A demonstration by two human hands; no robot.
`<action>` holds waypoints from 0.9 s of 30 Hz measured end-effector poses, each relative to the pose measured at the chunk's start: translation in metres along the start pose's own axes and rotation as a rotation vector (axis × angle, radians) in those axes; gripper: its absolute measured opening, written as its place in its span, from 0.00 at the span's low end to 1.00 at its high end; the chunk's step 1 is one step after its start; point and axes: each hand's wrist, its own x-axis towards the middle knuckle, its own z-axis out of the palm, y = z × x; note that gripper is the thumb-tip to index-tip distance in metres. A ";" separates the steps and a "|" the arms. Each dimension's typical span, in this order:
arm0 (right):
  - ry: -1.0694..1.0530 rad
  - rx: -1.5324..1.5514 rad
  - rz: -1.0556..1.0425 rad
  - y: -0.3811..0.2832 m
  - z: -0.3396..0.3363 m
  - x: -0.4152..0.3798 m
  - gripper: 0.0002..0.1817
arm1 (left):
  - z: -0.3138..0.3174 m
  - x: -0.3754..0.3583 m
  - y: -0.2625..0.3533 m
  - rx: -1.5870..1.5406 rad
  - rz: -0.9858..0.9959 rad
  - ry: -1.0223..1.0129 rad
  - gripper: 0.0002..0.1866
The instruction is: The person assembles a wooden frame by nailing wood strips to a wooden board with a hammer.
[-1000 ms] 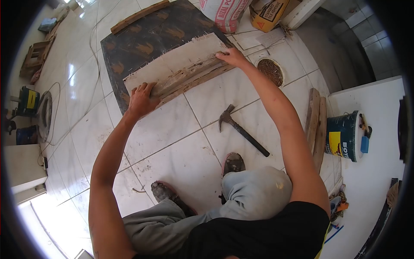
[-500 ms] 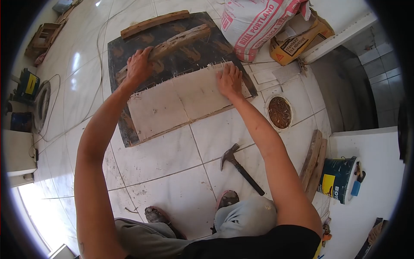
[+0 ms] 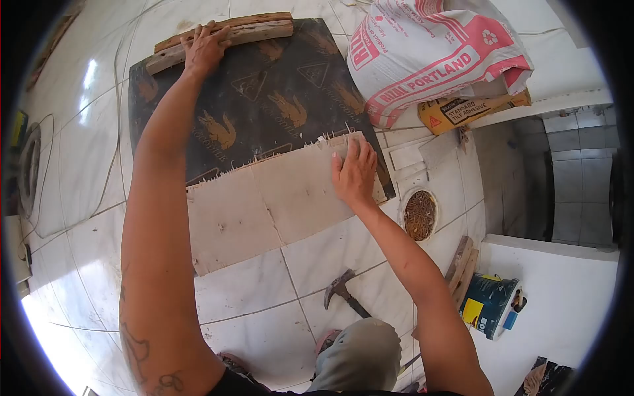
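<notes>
A floor of glossy white tiles [image 3: 251, 290] fills the view, with a large dark board [image 3: 264, 99] lying flat on it. The board carries printed animal figures and warning triangles. At its far edge lie two lengths of rough wood side by side. The left hand [image 3: 201, 47] reaches out at full stretch and rests palm down on the nearer wood strip [image 3: 251, 34], fingers spread over it rather than closed round it. The other strip [image 3: 257, 18] lies just behind, touching the first.

A pale sheet of thin plywood [image 3: 264, 204] with a splintered far edge covers the near part of the dark board and overhangs onto the tiles. The right hand [image 3: 355, 173] lies flat and open on the sheet's far right corner, pressing down, gripping nothing.

Right of the board stands a cement sack [image 3: 436, 53], with a cardboard box [image 3: 462, 109] beneath it. A round floor drain [image 3: 420, 214] sits near the right wrist. A hammer [image 3: 343, 295] lies on the tiles by the person's knee, and a paint tub [image 3: 487, 305] stands further right beside some wood pieces [image 3: 461, 263].
</notes>
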 end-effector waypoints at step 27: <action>0.269 0.245 0.044 0.025 0.026 0.001 0.22 | -0.228 -0.211 0.091 -0.479 0.180 -0.425 0.28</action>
